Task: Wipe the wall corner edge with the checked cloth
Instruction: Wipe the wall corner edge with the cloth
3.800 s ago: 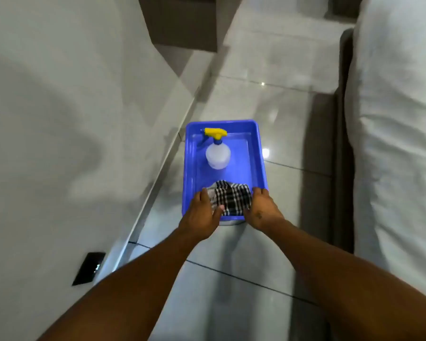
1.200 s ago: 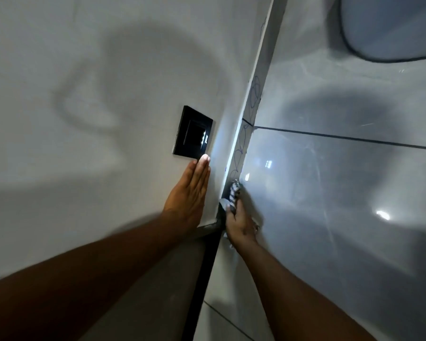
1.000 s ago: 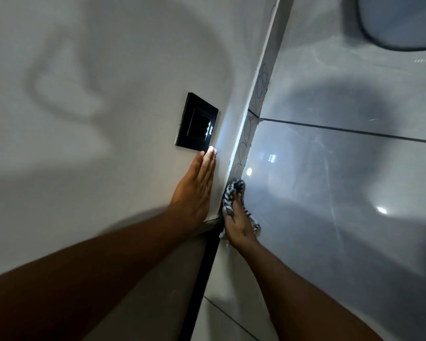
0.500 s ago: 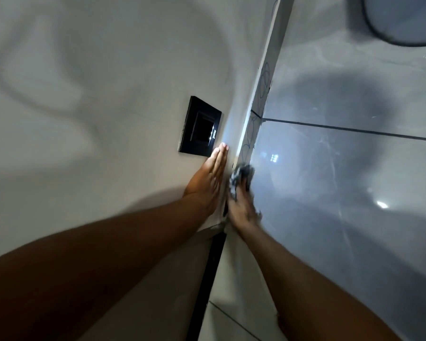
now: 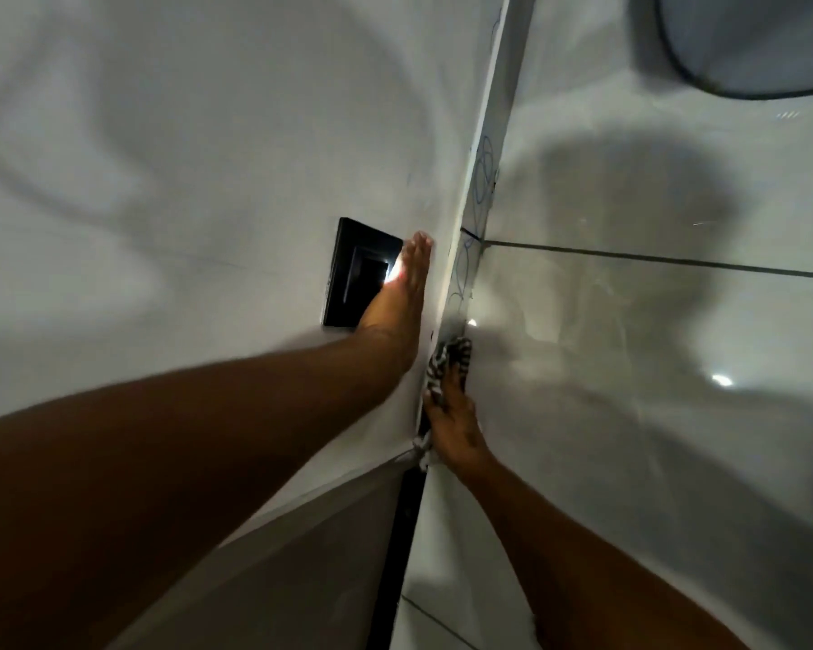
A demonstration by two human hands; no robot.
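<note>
glossy grey tiled floor crossed by dark grout line; checked cloth pressed where floor meets wall.

Checked cloth: black-and-white check. Wall: plain pale grey. Switch plate: glossy black. Skirting tile: white, blue scribbles.

A black wall plate sits above glossy floor tiles.

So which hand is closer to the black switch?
Left. The left hand lies flat on the wall, overlapping the switch. The right hand is lower, past the corner edge, pressing the cloth.
</note>
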